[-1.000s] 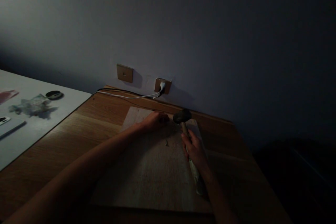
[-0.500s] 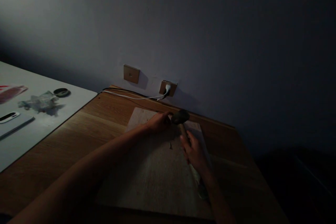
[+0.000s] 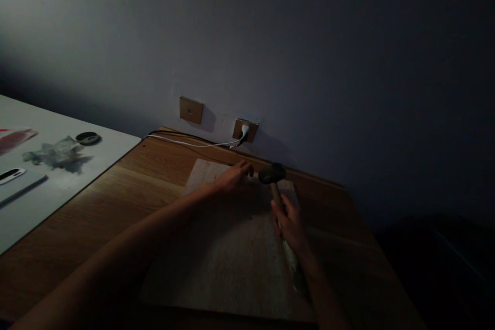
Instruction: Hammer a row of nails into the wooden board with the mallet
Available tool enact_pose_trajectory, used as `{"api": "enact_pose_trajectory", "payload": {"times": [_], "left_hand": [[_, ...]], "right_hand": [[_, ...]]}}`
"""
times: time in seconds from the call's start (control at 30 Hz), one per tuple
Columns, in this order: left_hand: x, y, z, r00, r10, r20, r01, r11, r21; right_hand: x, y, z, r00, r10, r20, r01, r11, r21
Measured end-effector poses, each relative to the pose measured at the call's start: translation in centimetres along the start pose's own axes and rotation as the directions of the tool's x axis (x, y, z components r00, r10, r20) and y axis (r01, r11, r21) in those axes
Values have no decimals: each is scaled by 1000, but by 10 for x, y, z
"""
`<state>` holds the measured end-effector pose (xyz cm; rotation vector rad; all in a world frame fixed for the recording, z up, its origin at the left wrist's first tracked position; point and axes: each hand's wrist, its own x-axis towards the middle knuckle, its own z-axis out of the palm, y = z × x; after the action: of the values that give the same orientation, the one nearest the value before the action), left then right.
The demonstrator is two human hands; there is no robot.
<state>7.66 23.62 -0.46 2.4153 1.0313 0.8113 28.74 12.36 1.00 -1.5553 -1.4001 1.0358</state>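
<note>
My right hand (image 3: 289,219) is wrapped around the handle of a hammer (image 3: 277,193). Its dark head is raised toward the far edge of a pale wooden board (image 3: 232,268). Just left of the hammer head, my left hand (image 3: 234,175) is over the far part of the board with its fingers curled together. Whatever its fingertips hold, if anything, is too dark and small to make out. A small dark mark (image 3: 250,217) shows on the board between my forearms.
The board lies on a brown wooden table (image 3: 127,201) against a wall. A white table (image 3: 34,211) adjoins at left, bearing a crumpled plastic bag (image 3: 62,152), a round dark object (image 3: 87,137) and a white device (image 3: 15,178). A plugged-in white cable (image 3: 193,143) runs along the back.
The hammer and my right hand have shifted slightly right, away from my left hand. The small nail-like piece seen mid-board earlier now shows only as a dark mark.
</note>
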Motion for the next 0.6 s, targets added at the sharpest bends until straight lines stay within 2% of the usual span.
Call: {"api": "enact_pose_trajectory", "payload": {"times": [0.1, 0.2, 0.3, 0.47, 0.6], "left_hand": [[-1, 25, -2, 982, 149, 118, -172, 962, 213], [-4, 44, 3, 952, 204, 230, -283, 874, 395], [-5, 51, 6, 940, 192, 283, -309, 830, 464], [0, 53, 8, 928, 214, 305, -341, 817, 464], [6, 64, 16, 932, 200, 304, -331, 810, 484]], "right_hand": [[2, 2, -5, 998, -16, -61, 20, 998, 58], [4, 4, -8, 997, -7, -75, 13, 996, 85], [4, 5, -9, 998, -16, -68, 22, 996, 86], [4, 7, -7, 998, -7, -61, 12, 997, 80], [3, 8, -6, 993, 2, -119, 0, 1000, 24]]}}
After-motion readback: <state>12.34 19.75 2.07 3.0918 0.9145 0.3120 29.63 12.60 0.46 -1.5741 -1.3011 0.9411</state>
